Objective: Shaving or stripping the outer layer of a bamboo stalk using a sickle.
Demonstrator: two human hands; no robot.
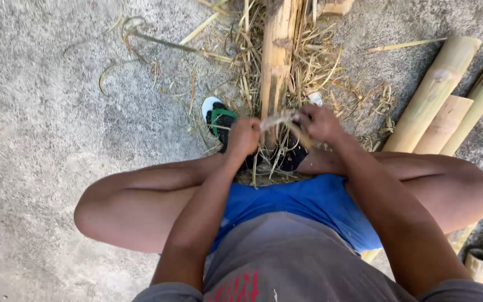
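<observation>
Down on the concrete floor (46,112) we squat over a split bamboo pole (276,61), our left hand (243,136) and right hand (320,123) each clamped on a thin bamboo strip (279,118) pulled between them. Shavings (320,67) already litter the ground, so some stripping looks done; most of the pole remains whole, and uncut bamboo poles (437,89) lie just beside.

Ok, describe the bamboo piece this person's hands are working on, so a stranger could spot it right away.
Start at the pile of dry shavings on the concrete floor. One bamboo piece runs straight through it toward the squatting person, ending between the left hand and right hand. Unlike the smooth, whole poles lying aslant at right, it is split and frayed.
</observation>
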